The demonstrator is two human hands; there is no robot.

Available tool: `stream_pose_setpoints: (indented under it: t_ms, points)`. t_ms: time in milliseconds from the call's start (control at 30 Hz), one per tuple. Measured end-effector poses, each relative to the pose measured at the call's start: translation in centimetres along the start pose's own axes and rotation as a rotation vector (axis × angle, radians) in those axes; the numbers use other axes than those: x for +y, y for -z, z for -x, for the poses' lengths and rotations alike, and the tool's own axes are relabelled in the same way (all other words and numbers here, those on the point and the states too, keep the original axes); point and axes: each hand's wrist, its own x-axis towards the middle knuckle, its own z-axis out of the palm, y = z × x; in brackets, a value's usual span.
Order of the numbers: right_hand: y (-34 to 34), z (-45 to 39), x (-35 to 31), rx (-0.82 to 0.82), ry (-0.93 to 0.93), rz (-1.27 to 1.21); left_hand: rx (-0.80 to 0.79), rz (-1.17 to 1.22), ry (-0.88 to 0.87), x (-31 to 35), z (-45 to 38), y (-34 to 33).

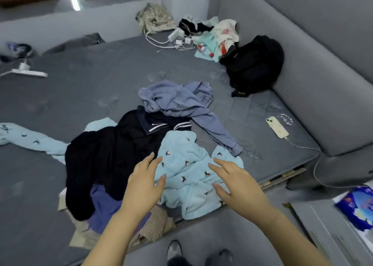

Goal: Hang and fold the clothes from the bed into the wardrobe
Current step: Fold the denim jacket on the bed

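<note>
A heap of clothes lies at the near edge of the grey bed (84, 88). On top is a light blue fleece garment (187, 170) with small dark bird prints; one long piece of it trails off to the left. Beside it lie a black garment (101, 156), a navy top with white stripes (161, 124), a grey-blue shirt (177, 100), a purple-blue piece (105, 205) and a striped cloth (155, 223). My left hand (143, 185) and my right hand (234, 183) hover over the light blue garment with fingers spread, holding nothing.
A black backpack (254, 63) sits at the bed's far right by the padded wall. A phone (277, 126) on a charging cable lies to the right. More clothes, chargers and a power strip (175, 35) crowd the far corner. A blue package (357, 207) rests at lower right.
</note>
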Motion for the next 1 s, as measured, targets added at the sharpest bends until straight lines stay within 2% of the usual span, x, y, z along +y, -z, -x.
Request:
stream_pose_setpoints:
  t_ms: [267,467,567,667,767,833,933,1000]
  points:
    - [0.8,-17.0,9.4,-0.112,0.066,-0.047,0.006,0.218,0.172,0.3,-15.5,-3.6]
    - [1.1,-27.8,17.5,-0.104,0.006,-0.129,0.081,0.433,0.321,1.2,-28.4,-8.5]
    - [-0.8,-32.9,19.4,-0.141,0.059,-0.119,0.128,0.432,0.333,0.0,-34.5,-10.2]
    - [-3.9,-37.7,20.0,-0.153,0.098,-0.160,0.227,0.319,0.339,-2.8,-40.9,-11.4]
    - [-7.2,-41.0,20.1,-0.146,0.105,-0.203,0.316,0.184,0.495,-6.1,-46.8,-12.3]
    - [-9.3,-42.3,20.4,-0.128,0.080,-0.255,0.261,0.233,0.590,-8.0,-49.5,-13.4]
    - [-11.8,-43.5,20.4,-0.089,0.064,-0.310,0.009,0.322,0.488,-10.3,-51.2,-16.3]
    - [-12.7,-44.3,20.4,-0.014,0.080,-0.333,-0.013,0.429,0.420,-11.1,-50.8,-17.5]
